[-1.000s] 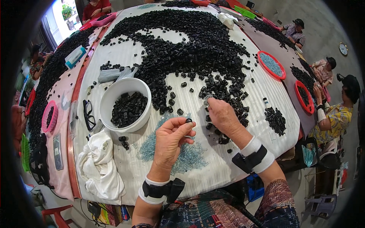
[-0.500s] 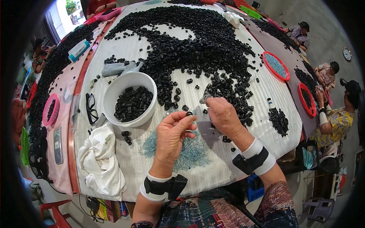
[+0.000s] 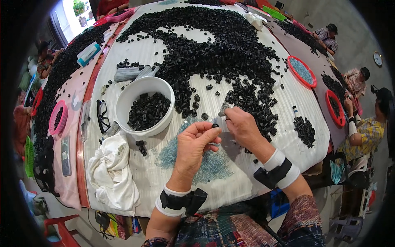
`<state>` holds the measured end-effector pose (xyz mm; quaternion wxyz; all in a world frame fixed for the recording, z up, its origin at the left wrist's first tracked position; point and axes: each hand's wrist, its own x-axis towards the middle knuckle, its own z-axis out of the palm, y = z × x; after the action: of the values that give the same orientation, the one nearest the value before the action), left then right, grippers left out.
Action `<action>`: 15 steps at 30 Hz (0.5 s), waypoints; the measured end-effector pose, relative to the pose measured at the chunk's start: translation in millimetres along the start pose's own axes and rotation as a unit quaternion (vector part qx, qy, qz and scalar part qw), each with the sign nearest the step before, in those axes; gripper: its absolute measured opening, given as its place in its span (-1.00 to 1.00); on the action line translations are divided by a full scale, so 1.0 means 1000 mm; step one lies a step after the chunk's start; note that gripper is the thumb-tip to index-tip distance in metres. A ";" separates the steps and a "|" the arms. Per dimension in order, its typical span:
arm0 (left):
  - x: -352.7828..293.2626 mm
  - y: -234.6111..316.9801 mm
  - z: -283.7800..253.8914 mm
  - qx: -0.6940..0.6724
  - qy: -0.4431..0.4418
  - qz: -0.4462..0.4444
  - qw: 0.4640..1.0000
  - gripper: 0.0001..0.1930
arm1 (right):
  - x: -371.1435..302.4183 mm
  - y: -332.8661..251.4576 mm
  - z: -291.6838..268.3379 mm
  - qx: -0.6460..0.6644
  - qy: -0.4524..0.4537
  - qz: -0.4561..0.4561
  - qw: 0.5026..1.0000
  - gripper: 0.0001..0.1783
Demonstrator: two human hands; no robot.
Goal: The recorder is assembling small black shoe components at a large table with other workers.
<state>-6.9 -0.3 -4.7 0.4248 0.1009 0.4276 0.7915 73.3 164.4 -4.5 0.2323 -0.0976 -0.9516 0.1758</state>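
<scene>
Over the white-covered surface (image 3: 242,181), toward its near edge, your left hand (image 3: 195,143) pinches a small black piece (image 3: 215,125); your right hand (image 3: 243,126) grips crumpled grey material (image 3: 224,108).

L hand (image 3: 192,144) covers most of a sm. blk part (image 3: 215,125), full shape unclear. R hand (image 3: 242,125) hides one end of a grey scrap (image 3: 224,109), blurry, can't tell what. Floor of wht bowl (image 3: 154,131) hidden under blk pcs (image 3: 149,110). Bluish bits (image 3: 212,171) partly behind L hand, too sm. to tell apart. Clock (image 3: 377,59) too sm. to read. Person in red (image 3: 109,7) cut off by top edge, red chair (image 3: 61,220) by btm.
</scene>
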 end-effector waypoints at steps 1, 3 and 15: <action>-0.001 -0.001 0.000 0.021 0.002 -0.008 1.000 -0.83 | -0.002 -0.003 -0.003 0.034 0.020 0.018 0.999 -0.93; -0.002 -0.002 0.001 0.030 -0.004 0.001 1.000 -0.82 | -0.005 -0.018 -0.016 0.147 0.054 0.055 0.986 -0.88; -0.010 0.001 0.013 0.117 -0.021 0.047 0.992 -0.82 | -0.017 -0.048 -0.033 0.154 0.164 -0.014 0.974 -0.81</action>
<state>5.5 -0.5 5.6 0.3818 0.1867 0.5030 0.7525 99.3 125.3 34.4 0.4001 -0.0751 -0.8631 0.2988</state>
